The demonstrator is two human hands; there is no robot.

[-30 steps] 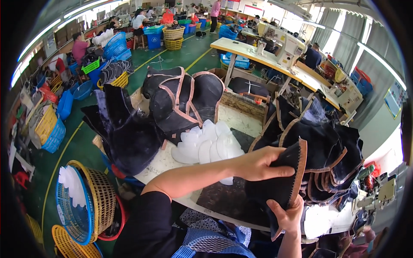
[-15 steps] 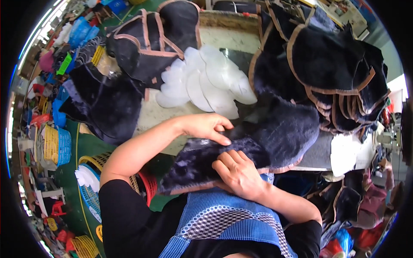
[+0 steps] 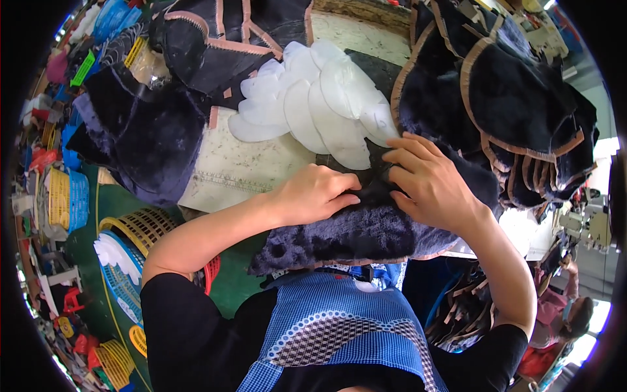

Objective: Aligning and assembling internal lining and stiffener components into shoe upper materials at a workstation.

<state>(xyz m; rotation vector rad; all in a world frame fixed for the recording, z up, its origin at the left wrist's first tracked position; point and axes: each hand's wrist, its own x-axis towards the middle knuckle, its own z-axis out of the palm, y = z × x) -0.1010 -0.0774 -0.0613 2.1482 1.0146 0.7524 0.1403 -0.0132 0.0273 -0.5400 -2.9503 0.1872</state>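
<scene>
A dark navy plush fabric piece point(image 3: 339, 235) with a brown-bound edge lies across the table's near side, its front hanging toward my apron. My left hand point(image 3: 318, 194) is closed in a pinch at the piece's upper edge, thumb against bent fingers. Over the same edge, farther right, my right hand point(image 3: 428, 183) curls with its fingers spaced and the thumb below, dark material between them. Just beyond both hands lies an overlapping pile of translucent white curved plastic sheets point(image 3: 313, 104).
Bound black fabric pieces point(image 3: 516, 98) are heaped at the right. More dark pieces point(image 3: 144, 137) hang over the table's left edge. The pale table point(image 3: 225, 170) carries a ruler strip. Baskets point(image 3: 140, 228) stand on the green floor at left. Another person point(image 3: 555, 313) is at far right.
My right hand has moved up and right from the lower middle of the plush piece to its upper edge. The piece's right part has been folded or drawn in. The view has shifted slightly.
</scene>
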